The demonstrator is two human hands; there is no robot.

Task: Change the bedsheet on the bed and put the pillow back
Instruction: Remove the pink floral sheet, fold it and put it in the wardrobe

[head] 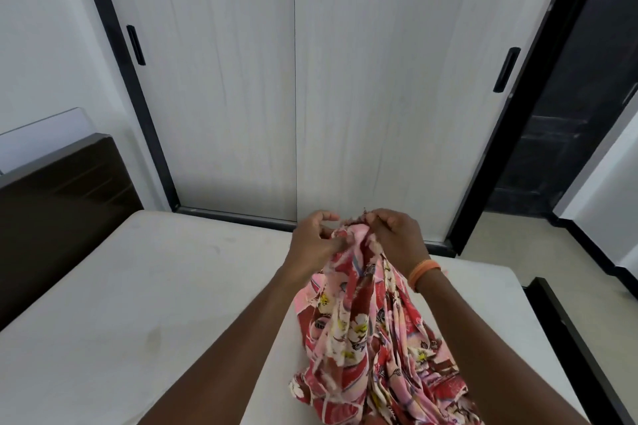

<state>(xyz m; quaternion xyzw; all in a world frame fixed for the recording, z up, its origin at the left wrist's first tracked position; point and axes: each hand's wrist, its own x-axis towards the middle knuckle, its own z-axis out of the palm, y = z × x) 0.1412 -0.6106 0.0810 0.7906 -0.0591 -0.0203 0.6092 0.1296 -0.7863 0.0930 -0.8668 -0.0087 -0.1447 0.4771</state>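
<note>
A bunched red and pink floral bedsheet (373,331) hangs from both hands over the bare white mattress (121,304). My left hand (316,241) pinches the sheet's top edge from the left. My right hand (397,235), with an orange band on its wrist, grips the same edge from the right. The two hands are close together above the far side of the mattress. The sheet's lower folds rest on the mattress near me. No pillow is in view.
A dark wooden headboard (58,214) stands at the left. White sliding wardrobe doors (293,79) with black frames rise just beyond the bed. A dark doorway (569,114) and floor (511,245) lie at the right, with a black bed-frame edge (573,338).
</note>
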